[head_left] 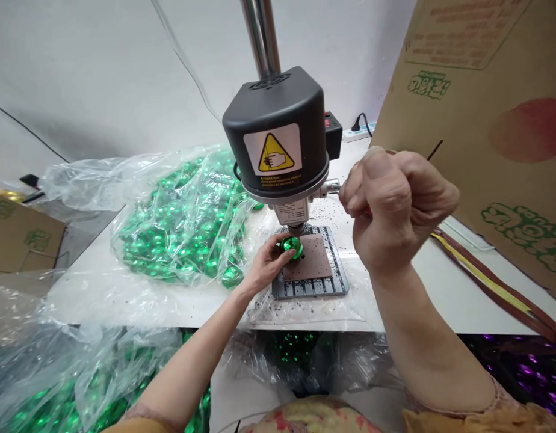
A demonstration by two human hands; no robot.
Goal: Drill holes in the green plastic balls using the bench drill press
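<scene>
Now green ball (291, 246) in left hand (265, 264)

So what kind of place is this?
Probably a small workshop. A drill machine stands on the table, a plastic bag beside it is full of shiny green balls, and the left hand holds one ball under the drill. Cardboard boxes stand nearby.

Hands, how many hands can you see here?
2. The left hand holds a green ball under the drill press; the right hand is fisted round its lever, higher and to the right. No others show.
</scene>
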